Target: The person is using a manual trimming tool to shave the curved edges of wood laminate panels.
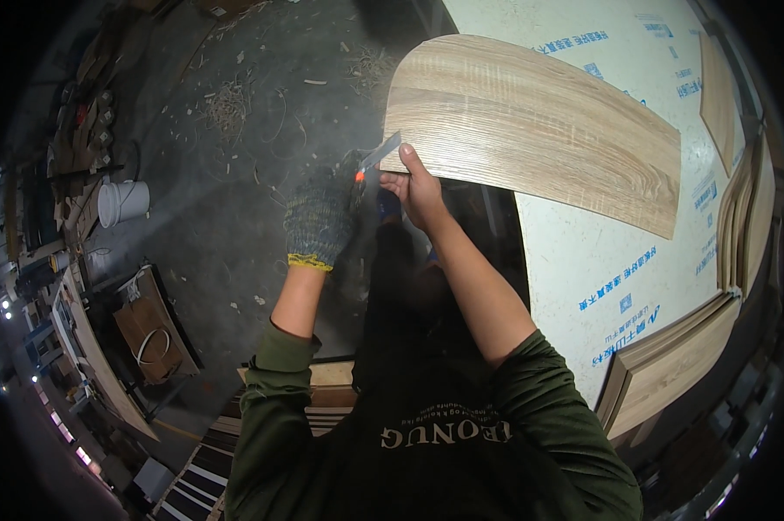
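A wood-grain board (531,130) with a rounded far-left end reaches from over the floor onto the white sheet-covered table. My right hand (420,184), bare, grips its near-left corner, thumb on the top face and fingers curled under the edge. My left hand (322,204) wears a grey knit glove with a yellow cuff. It is closed around a utility knife with an orange part near the grip. The knife's flat grey blade (381,151) lies at the board's left edge, close to my right thumb. The glove hides most of the handle.
Stacked wood-grain boards (670,360) stand at the table's near-right corner, with more curved boards (746,221) along its right side. Shavings (228,111) litter the dark floor. A white bucket (122,203) and a cardboard box (148,334) stand at left.
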`<state>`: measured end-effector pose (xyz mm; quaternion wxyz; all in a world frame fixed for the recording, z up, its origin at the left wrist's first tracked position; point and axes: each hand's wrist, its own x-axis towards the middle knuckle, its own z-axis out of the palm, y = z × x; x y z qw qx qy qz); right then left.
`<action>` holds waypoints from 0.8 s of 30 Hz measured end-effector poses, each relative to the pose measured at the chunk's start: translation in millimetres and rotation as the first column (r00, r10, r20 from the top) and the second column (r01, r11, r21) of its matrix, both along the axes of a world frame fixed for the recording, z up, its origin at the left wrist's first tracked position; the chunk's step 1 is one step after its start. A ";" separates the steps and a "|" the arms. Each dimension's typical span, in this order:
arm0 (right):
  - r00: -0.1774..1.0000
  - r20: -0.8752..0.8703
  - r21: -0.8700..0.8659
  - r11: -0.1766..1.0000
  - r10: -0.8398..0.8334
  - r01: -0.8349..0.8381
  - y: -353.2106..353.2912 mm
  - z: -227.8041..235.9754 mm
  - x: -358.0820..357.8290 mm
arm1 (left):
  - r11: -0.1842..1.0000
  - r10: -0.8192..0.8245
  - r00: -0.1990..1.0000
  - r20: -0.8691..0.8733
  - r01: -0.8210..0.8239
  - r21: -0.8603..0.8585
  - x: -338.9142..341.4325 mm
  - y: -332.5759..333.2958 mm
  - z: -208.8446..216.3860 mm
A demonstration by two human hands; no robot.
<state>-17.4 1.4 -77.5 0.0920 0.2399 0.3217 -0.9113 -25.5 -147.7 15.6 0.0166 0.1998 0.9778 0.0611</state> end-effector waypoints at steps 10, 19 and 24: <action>0.999 -0.033 0.029 0.999 0.021 -0.020 1.0 7.8 0.4 | 0.999 -0.051 0.994 -0.098 0.052 0.004 -17.4 -1.8 -12.1; 0.997 -0.044 0.049 0.997 0.056 -0.054 2.9 8.6 1.1 | 0.998 -0.048 0.997 -0.062 0.044 -0.054 -37.4 5.7 -12.3; 0.995 -0.061 0.065 0.995 0.078 -0.074 3.7 10.6 0.7 | 0.998 -0.061 0.989 -0.135 0.061 -0.005 -54.2 6.7 -17.9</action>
